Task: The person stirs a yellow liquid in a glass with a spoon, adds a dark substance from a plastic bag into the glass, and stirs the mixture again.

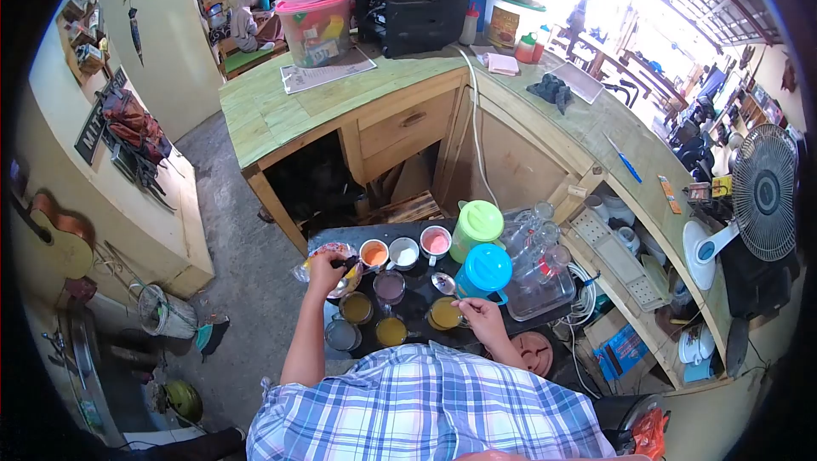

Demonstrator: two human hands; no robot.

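Observation:
My left hand (326, 271) is closed at the left end of the black table (408, 291), by a plastic packet (302, 270); a small dark thing shows at its fingertips, too small to name. My right hand (479, 316) has its fingers pressed together beside a glass of yellow drink (444, 314); what they hold, if anything, is hidden. A metal spoon (442, 284) lies above that glass. Cups with orange (374, 252), white (404, 252) and pink (436, 241) contents stand in a row. Below them are several glasses of brownish, yellow and greyish liquid.
A green-lidded pitcher (478, 227) and a blue-lidded pitcher (485, 270) stand right of the cups, beside a tray of clear glasses (545, 291). The wooden counter (281, 120) curves around the table. A fan (763, 193) stands at right. A person (244, 22) sits in the far background.

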